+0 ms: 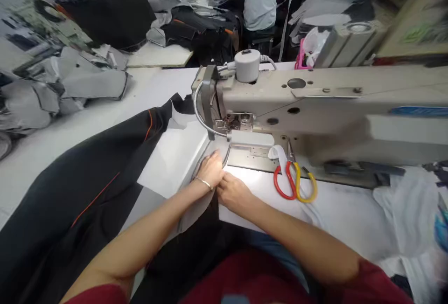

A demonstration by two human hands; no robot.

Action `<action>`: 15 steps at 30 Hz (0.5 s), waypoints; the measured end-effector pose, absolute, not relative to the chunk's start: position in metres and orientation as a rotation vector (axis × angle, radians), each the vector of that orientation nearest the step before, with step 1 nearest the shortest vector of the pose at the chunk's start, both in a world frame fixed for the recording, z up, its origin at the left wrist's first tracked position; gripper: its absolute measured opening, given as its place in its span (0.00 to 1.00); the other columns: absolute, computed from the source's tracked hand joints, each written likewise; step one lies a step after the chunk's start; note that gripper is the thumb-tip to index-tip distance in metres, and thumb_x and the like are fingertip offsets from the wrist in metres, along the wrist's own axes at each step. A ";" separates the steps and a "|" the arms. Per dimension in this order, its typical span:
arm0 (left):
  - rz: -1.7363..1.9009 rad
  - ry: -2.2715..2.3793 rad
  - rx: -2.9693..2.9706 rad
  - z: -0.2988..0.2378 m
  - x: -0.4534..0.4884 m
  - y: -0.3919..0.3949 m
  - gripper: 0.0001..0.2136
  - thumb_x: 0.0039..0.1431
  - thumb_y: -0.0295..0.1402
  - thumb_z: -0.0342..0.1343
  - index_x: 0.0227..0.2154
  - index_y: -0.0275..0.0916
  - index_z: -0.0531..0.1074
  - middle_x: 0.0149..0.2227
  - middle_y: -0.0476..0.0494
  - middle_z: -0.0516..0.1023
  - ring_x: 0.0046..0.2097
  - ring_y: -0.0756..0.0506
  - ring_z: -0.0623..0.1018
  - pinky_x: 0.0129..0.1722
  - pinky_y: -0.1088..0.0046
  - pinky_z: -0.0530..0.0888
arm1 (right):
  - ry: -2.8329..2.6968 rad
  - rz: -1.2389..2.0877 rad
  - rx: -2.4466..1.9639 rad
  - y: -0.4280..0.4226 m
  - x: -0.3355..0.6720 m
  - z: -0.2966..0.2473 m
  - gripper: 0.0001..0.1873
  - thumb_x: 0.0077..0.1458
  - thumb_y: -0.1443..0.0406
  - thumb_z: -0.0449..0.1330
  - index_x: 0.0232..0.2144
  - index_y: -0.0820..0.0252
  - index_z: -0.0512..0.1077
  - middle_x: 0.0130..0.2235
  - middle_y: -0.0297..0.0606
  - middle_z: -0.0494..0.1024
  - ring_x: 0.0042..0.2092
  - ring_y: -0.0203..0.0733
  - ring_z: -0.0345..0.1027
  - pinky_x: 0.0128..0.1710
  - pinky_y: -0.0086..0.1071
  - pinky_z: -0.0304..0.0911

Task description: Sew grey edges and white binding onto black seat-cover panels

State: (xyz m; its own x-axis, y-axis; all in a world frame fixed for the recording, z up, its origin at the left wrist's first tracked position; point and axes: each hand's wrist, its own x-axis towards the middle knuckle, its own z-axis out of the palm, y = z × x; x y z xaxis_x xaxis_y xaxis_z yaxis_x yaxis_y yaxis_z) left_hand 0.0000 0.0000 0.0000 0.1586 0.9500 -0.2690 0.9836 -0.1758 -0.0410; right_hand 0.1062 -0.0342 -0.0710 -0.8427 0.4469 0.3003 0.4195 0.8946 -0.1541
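Grey fabric panel (174,155) lies on the white table (350,210), its edge at the sewing machine's (315,103) needle, beside a black garment (87,187) spreading left. The left hand (211,171) presses flat on it. The right hand (234,193) touches the left; I cannot tell its grip. Scissors (294,180) rest nearby.

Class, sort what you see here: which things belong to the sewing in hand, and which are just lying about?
In use: left hand and right hand, both at the grey fabric piece under the sewing machine; the black garment beside it.
Lying about: scissors, grey fabric pile, white cloth, all untouched.
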 end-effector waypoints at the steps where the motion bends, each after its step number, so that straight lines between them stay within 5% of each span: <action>1: -0.374 1.926 2.290 -0.001 0.002 0.001 0.11 0.47 0.26 0.47 0.33 0.30 0.70 0.53 0.35 0.61 0.45 0.43 0.70 0.46 0.71 0.66 | -2.727 0.143 -0.637 -0.033 0.105 -0.072 0.11 0.52 0.71 0.49 0.29 0.66 0.71 0.33 0.45 0.73 0.38 0.42 0.63 0.45 0.37 0.56; 7: -0.330 1.694 2.573 0.007 0.006 -0.016 0.09 0.51 0.24 0.45 0.28 0.30 0.70 0.43 0.33 0.70 0.44 0.43 0.69 0.42 0.70 0.68 | -2.765 0.390 -0.890 -0.025 0.114 -0.043 0.09 0.48 0.70 0.52 0.25 0.62 0.72 0.30 0.40 0.75 0.34 0.39 0.66 0.37 0.30 0.60; 11: 0.290 1.704 2.738 0.035 -0.031 -0.029 0.10 0.54 0.25 0.41 0.34 0.34 0.68 0.44 0.39 0.69 0.43 0.47 0.69 0.43 0.73 0.66 | -2.715 0.466 -1.220 -0.021 0.127 0.000 0.11 0.50 0.69 0.49 0.26 0.60 0.71 0.28 0.37 0.74 0.31 0.38 0.67 0.29 0.27 0.60; 15: 0.428 2.380 2.260 0.042 -0.097 -0.003 0.12 0.53 0.34 0.43 0.36 0.32 0.65 0.37 0.37 0.70 0.42 0.43 0.69 0.42 0.68 0.65 | -2.414 0.323 -1.243 -0.012 0.115 0.010 0.17 0.54 0.65 0.47 0.46 0.63 0.63 0.49 0.46 0.67 0.48 0.45 0.62 0.42 0.34 0.62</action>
State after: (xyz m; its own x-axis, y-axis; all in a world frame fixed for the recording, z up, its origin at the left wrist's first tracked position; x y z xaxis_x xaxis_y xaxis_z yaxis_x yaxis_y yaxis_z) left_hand -0.0969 -0.0033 0.0419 -0.0603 0.9534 0.2956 0.9967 0.0413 0.0701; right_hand 0.1155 -0.0118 0.0096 -0.5221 0.8164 0.2467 0.7228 0.5771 -0.3800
